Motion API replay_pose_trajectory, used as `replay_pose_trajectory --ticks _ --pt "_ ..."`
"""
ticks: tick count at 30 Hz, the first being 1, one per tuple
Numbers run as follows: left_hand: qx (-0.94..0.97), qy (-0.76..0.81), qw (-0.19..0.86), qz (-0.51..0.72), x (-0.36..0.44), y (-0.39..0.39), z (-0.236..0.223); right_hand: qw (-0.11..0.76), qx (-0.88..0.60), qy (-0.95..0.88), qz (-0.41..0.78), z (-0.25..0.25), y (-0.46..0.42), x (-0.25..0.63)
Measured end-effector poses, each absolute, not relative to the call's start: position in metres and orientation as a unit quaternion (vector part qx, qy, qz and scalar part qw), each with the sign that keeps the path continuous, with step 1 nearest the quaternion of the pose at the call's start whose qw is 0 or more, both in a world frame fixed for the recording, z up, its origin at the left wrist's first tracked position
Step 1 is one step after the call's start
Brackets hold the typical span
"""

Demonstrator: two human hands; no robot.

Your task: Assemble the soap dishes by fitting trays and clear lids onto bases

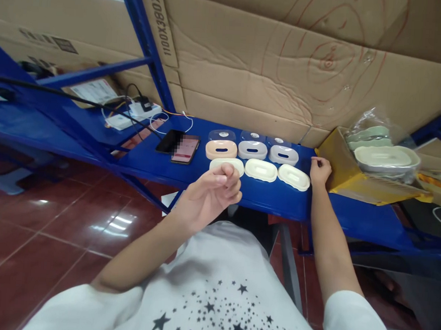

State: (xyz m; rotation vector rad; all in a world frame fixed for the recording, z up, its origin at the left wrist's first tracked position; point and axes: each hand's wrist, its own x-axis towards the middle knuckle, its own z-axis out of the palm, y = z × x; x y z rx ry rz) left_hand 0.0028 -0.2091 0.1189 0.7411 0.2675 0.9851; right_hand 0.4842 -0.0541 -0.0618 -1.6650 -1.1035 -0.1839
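My left hand point(219, 189) is raised in front of the shelf edge, palm turned up. Its fingers are curled in with the thumb against them, and nothing shows in it. Behind it, partly covered, lies a cream oval tray point(226, 164). Two more cream trays, a middle one point(260, 170) and a right one point(293, 177), lie beside it. Behind these stand a peach oval case point(221, 149) and two pale grey ones point(252, 150), each with a dark slot. My right hand point(320, 171) rests loosely closed on the blue shelf point(285, 204), between the right tray and a yellow-edged carton.
Clear lids point(252, 136) stand behind the cases. Two phones, one lit point(185, 149), lie at left near a power strip point(133, 117) with cables. At right, the carton point(365, 181) holds bagged green and cream trays point(387, 156). A cardboard sheet point(231, 51) backs the shelf.
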Motion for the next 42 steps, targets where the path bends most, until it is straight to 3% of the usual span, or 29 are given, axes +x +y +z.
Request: replay_pose_trajectory --ticks 11,13,16,24,33,42 --pt "0.36 0.151 0.806 0.445 0.015 -0.189 0.094 0.51 -0.724 -0.456 -0.082 -0.062 -0.057 0.487" --pt "0.459 0.183 0.745 0.447 0.019 -0.182 0.083 0.496 -0.734 -0.458 -0.076 -0.063 -0.058 0.488" --pt "0.64 0.256 0.574 0.442 0.023 -0.165 0.057 0.479 -0.744 -0.46 -0.069 -0.063 -0.059 0.489" --pt "0.777 0.381 0.279 0.416 -0.003 -0.111 -0.02 0.449 -0.739 -0.495 -0.087 -0.051 -0.066 0.472" --pt "0.814 0.451 0.097 0.353 -0.038 -0.074 -0.027 0.436 -0.643 -0.612 -0.149 0.013 -0.077 0.404" --pt "0.853 0.442 0.067 0.27 -0.029 -0.074 -0.029 0.204 -0.467 -0.859 0.051 0.025 -0.001 0.237"
